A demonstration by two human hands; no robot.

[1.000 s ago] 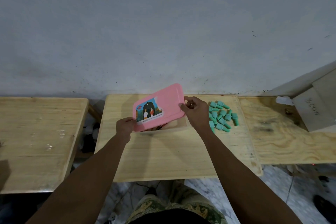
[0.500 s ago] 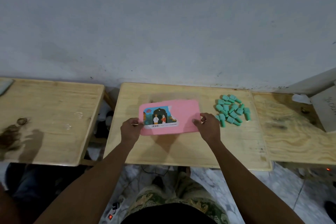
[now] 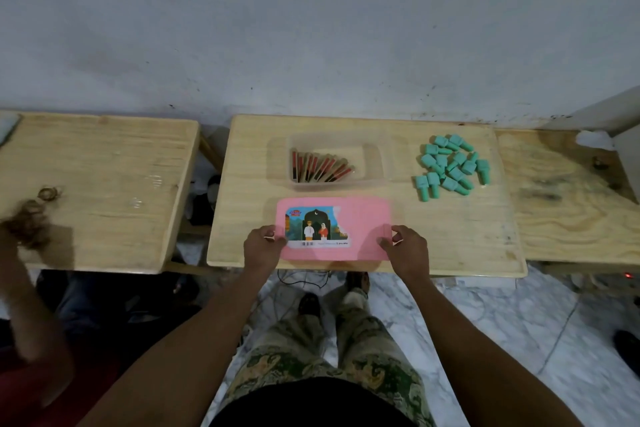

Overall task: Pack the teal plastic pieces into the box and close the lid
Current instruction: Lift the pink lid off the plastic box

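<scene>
Lid (image 3: 360,225) now down, clear of box (image 3: 373,163)

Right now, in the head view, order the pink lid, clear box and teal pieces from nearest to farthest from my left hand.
1. pink lid, gripped by the left hand.
2. clear box, just behind the lid.
3. teal pieces, far right.

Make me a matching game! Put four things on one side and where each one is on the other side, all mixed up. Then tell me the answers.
Things:
1. pink lid
2. clear box
3. teal pieces
4. red and tan sticks

Places:
A. inside the box
B. heaped on the right of the table
C. flat at the near edge
D. open, just behind the lid

Pairs: 1-C, 2-D, 3-B, 4-A.
</scene>
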